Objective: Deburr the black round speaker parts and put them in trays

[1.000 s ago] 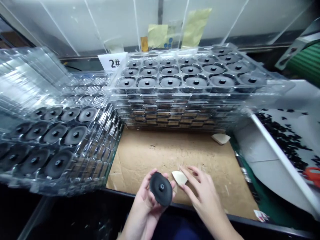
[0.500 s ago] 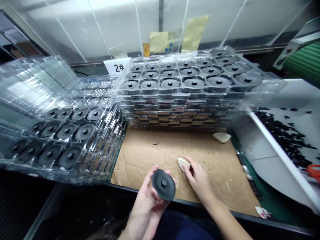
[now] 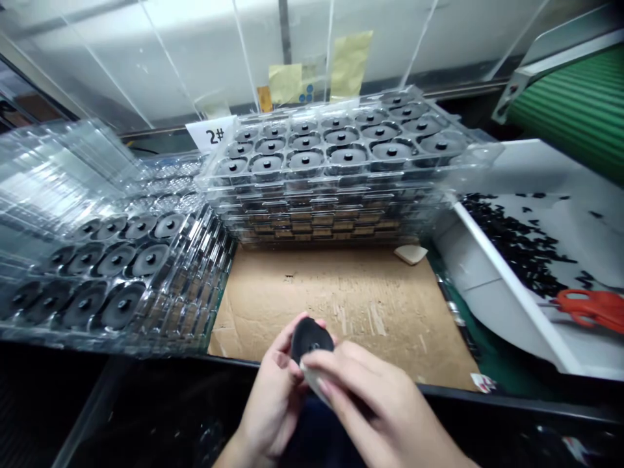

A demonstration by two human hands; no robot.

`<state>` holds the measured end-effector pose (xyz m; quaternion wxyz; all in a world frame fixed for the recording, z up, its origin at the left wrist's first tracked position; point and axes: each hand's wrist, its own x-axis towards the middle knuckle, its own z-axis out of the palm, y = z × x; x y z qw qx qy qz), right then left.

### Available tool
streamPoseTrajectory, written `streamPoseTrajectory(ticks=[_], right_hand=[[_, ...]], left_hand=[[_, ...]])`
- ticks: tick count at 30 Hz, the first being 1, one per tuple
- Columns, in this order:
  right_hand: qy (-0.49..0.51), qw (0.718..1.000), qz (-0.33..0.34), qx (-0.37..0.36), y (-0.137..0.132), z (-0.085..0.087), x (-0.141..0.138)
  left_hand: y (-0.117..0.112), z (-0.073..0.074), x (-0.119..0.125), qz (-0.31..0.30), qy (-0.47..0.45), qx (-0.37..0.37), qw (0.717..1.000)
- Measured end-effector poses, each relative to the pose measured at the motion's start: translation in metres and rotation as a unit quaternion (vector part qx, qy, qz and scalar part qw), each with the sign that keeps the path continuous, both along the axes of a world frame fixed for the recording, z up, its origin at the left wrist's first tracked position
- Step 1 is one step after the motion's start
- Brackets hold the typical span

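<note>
My left hand grips a round black disc with a small centre hub, held up over the near edge of a brown cardboard sheet. My right hand is closed around a small cream wedge-shaped pad and presses it against the lower side of the disc. Both hands meet at the disc, just above the dark table edge.
A stack of clear plastic trays filled with black discs stands behind the cardboard, with a "2#" label. More trays of discs lie at left. A second cream wedge rests at the back right. Right: white tray with black bits, orange scissors.
My right hand picked the cream wedge off the cardboard and brought it back to the disc in my left hand. The view shifted slightly right.
</note>
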<state>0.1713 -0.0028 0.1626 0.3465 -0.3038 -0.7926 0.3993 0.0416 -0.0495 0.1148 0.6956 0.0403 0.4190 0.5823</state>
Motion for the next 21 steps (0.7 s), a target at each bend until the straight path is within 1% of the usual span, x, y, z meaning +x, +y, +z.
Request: streamPoseTrajectory(ticks=[1,2,3,5,6,7,10,11,12,14,15,16,17,19,20,21], right_hand=[[-0.015,1.0,0.02,-0.016,-0.001,0.002,-0.001],[-0.02,0.999,0.017,-0.024,0.0,0.002,-0.001],[-0.01,1.0,-0.012,-0.012,0.0,0.002,-0.001],[0.028,0.995,-0.089,0.036,0.0,-0.001,0.0],[0.041,0.993,-0.102,0.05,-0.001,-0.002,0.002],[0.047,0.993,-0.092,0.051,-0.003,-0.002,0.003],[0.001,1.0,0.001,-0.015,-0.004,-0.001,0.008],[-0.009,1.0,0.005,-0.024,-0.003,0.0,0.008],[-0.009,1.0,-0.014,-0.014,-0.001,0.001,0.007],[0.022,0.996,-0.075,0.046,0.0,0.0,0.005],[0.038,0.992,-0.09,0.074,-0.001,-0.001,0.005],[0.043,0.992,-0.084,0.085,-0.002,-0.002,0.007],[0.037,0.994,-0.056,0.082,-0.004,-0.003,0.01],[-0.007,0.999,0.011,0.044,-0.008,-0.006,0.023],[-0.035,0.999,0.026,0.026,-0.009,-0.007,0.03],[-0.061,0.998,0.026,0.016,-0.01,-0.008,0.036]], left_hand=[[0.001,0.001,0.001,0.01,0.003,0.001,1.0],[0.001,0.003,0.003,0.009,0.005,0.008,1.0],[0.002,0.005,0.004,-0.003,0.005,0.02,1.0],[0.003,0.008,0.007,-0.037,-0.001,0.041,0.998],[0.003,0.009,0.007,-0.047,-0.007,0.049,0.998],[0.003,0.009,0.007,-0.05,-0.014,0.053,0.997],[0.004,0.01,0.006,-0.034,-0.032,0.042,0.998],[0.004,0.009,0.007,-0.035,-0.032,0.039,0.998],[0.004,0.01,0.007,-0.038,-0.029,0.04,0.998],[0.005,0.011,0.009,-0.049,-0.02,0.043,0.998],[0.005,0.012,0.009,-0.055,-0.021,0.046,0.997],[0.005,0.013,0.009,-0.057,-0.029,0.05,0.997],[0.005,0.013,0.008,-0.056,-0.038,0.05,0.996],[0.005,0.012,0.006,-0.051,-0.056,0.037,0.996],[0.004,0.011,0.005,-0.048,-0.062,0.03,0.996],[0.004,0.009,0.004,-0.041,-0.062,0.021,0.997]])
